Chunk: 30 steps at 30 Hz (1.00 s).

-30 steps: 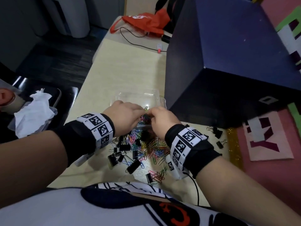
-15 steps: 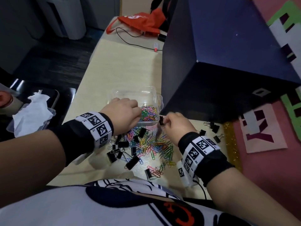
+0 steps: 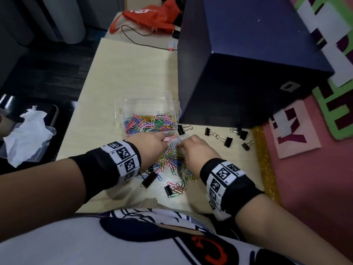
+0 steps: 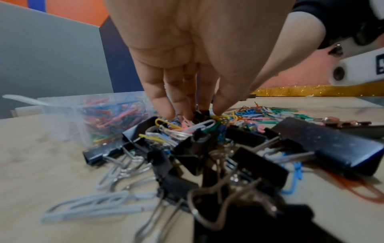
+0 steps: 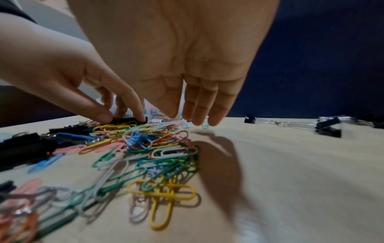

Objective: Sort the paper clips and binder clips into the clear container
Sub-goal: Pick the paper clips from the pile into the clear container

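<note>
Both hands have dropped back from the container (image 3: 149, 104) to the loose pile. Left hand (image 3: 148, 148) has its fingers (image 4: 161, 105) pinching a small black binder clip (image 4: 200, 115) among bright paper clips (image 5: 158, 157) on the counter (image 3: 133, 73). Right hand (image 3: 196, 152) hovers beside it, fingers (image 5: 197, 113) straight, close together, holding nothing. Colourful clips already fill the clear container just behind.

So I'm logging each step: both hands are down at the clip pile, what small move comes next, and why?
Probably the left hand closes its pinch on the black binder clip under its fingertips and lifts it out of the pile of paper clips. Thumb and fingers already touch it. The right hand hangs open above the table, holding nothing. The clear container sits just behind.
</note>
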### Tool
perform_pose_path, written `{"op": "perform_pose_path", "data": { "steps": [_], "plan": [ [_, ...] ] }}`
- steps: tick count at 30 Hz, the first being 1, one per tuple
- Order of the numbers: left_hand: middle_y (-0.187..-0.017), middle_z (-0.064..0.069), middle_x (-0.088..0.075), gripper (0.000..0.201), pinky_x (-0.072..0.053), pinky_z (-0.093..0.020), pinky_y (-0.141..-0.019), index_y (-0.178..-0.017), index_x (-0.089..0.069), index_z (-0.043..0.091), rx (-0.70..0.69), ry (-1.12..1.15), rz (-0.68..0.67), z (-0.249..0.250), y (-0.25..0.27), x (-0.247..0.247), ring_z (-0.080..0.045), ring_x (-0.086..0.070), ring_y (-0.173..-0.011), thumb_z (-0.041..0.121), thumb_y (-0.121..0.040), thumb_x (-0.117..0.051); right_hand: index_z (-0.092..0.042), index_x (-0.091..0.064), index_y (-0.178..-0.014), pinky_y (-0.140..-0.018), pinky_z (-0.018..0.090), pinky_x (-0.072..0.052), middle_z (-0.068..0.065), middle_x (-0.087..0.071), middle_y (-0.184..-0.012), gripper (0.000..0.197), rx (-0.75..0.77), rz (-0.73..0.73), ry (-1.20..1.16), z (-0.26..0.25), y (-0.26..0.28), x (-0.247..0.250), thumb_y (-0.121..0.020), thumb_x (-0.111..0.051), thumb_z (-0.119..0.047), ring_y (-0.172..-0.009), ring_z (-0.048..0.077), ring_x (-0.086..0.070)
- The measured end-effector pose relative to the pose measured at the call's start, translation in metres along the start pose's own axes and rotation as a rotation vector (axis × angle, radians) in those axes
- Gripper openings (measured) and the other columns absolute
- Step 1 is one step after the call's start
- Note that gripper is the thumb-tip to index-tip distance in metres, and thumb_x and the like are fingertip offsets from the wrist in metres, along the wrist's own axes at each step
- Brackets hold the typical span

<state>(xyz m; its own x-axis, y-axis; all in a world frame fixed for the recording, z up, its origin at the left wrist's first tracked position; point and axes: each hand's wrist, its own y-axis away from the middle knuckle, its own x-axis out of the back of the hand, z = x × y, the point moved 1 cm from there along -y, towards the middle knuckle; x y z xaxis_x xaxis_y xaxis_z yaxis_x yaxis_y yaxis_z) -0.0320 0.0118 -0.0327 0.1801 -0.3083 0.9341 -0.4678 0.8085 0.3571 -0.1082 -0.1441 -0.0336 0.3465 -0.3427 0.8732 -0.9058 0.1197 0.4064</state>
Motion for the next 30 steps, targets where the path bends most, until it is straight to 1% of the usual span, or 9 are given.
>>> {"op": "perform_pose_path", "data": {
  "steps": [3,5,9,12,14,18,25,28,30],
  "plan": [
    [-0.124,-0.004,-0.050,0.029,-0.051,-0.038,-0.071,-0.120,-0.055,0.017,0.039,-0.020,-0.004,0.004,0.000,0.002,-0.025,-0.058,-0.099,0.018,-0.092,-0.047,-0.026,-0.031,-0.146,-0.113,0.037,-0.028,-0.002,-0.022,-0.156,0.068,0.159,-0.068,0.037,-0.006,-0.004,-0.006,-0.084,-0.046,-0.004,-0.139,0.024,-0.026],
    [-0.119,-0.004,-0.050,0.028,-0.050,-0.039,-0.071,-0.118,-0.058,0.016,0.076,-0.023,-0.025,0.005,-0.001,0.003,-0.025,-0.056,-0.100,0.019,-0.092,-0.047,-0.026,-0.026,-0.148,-0.116,0.039,-0.023,-0.002,-0.014,-0.159,0.069,0.180,-0.129,0.102,-0.006,-0.003,-0.011,-0.085,-0.047,-0.007,-0.144,0.023,-0.018],
    [-0.110,-0.005,-0.050,0.024,-0.040,-0.037,-0.066,-0.111,-0.061,0.015,0.111,-0.032,0.000,0.007,-0.002,0.008,-0.026,-0.052,-0.099,0.023,-0.094,-0.046,-0.028,-0.045,-0.136,-0.107,0.039,-0.033,-0.003,-0.038,-0.142,0.058,0.148,-0.095,0.114,0.004,0.006,-0.010,-0.082,-0.051,-0.008,-0.129,0.025,-0.034],
    [-0.112,-0.008,-0.052,0.025,-0.045,-0.039,-0.073,-0.111,-0.060,0.013,0.057,0.011,0.030,0.015,-0.004,0.011,-0.028,-0.052,-0.101,0.023,-0.093,-0.045,-0.030,-0.054,-0.123,-0.100,0.037,-0.038,-0.001,-0.046,-0.128,0.051,0.067,-0.024,0.068,0.009,0.005,-0.002,-0.081,-0.048,-0.003,-0.120,0.024,-0.041],
    [-0.114,-0.008,-0.052,0.028,-0.048,-0.040,-0.080,-0.114,-0.059,0.012,0.025,0.051,0.010,0.023,-0.007,0.012,-0.028,-0.053,-0.103,0.023,-0.092,-0.045,-0.027,-0.050,-0.128,-0.103,0.035,-0.038,0.001,-0.042,-0.132,0.056,0.013,0.012,0.006,0.012,-0.001,0.003,-0.080,-0.045,0.001,-0.123,0.024,-0.040],
    [-0.118,-0.010,-0.050,0.034,-0.051,-0.042,-0.086,-0.123,-0.051,0.011,-0.003,0.132,0.009,0.032,-0.017,0.010,-0.029,-0.054,-0.105,0.019,-0.091,-0.045,-0.021,-0.029,-0.147,-0.116,0.033,-0.022,-0.003,-0.018,-0.158,0.072,0.013,-0.105,0.002,0.016,-0.003,0.003,-0.081,-0.042,0.003,-0.142,0.021,-0.023],
    [-0.119,-0.007,-0.053,0.033,-0.045,-0.042,-0.087,-0.121,-0.049,0.012,0.017,0.081,-0.005,0.033,-0.028,0.010,-0.029,-0.047,-0.111,0.020,-0.089,-0.046,-0.027,-0.055,-0.125,-0.102,0.033,-0.041,0.000,-0.050,-0.129,0.045,0.013,-0.065,0.027,0.026,0.011,0.002,-0.087,-0.044,-0.005,-0.120,0.022,-0.046],
    [-0.123,-0.003,-0.052,0.036,-0.042,-0.040,-0.088,-0.125,-0.048,0.016,-0.022,0.076,-0.039,0.036,-0.026,0.011,-0.026,-0.044,-0.117,0.025,-0.090,-0.046,-0.024,-0.054,-0.122,-0.094,0.031,-0.046,0.002,-0.046,-0.126,0.035,-0.090,-0.008,-0.036,0.030,0.014,0.010,-0.089,-0.052,-0.013,-0.111,0.023,-0.053],
    [-0.122,-0.003,-0.052,0.040,-0.042,-0.039,-0.089,-0.127,-0.049,0.018,-0.063,0.087,-0.055,0.035,-0.026,0.012,-0.026,-0.046,-0.115,0.029,-0.088,-0.050,-0.022,-0.044,-0.127,-0.090,0.034,-0.049,0.004,-0.040,-0.126,0.052,-0.184,-0.093,-0.008,0.030,0.017,0.009,-0.081,-0.068,-0.028,-0.107,0.024,-0.055]
  ]
}}
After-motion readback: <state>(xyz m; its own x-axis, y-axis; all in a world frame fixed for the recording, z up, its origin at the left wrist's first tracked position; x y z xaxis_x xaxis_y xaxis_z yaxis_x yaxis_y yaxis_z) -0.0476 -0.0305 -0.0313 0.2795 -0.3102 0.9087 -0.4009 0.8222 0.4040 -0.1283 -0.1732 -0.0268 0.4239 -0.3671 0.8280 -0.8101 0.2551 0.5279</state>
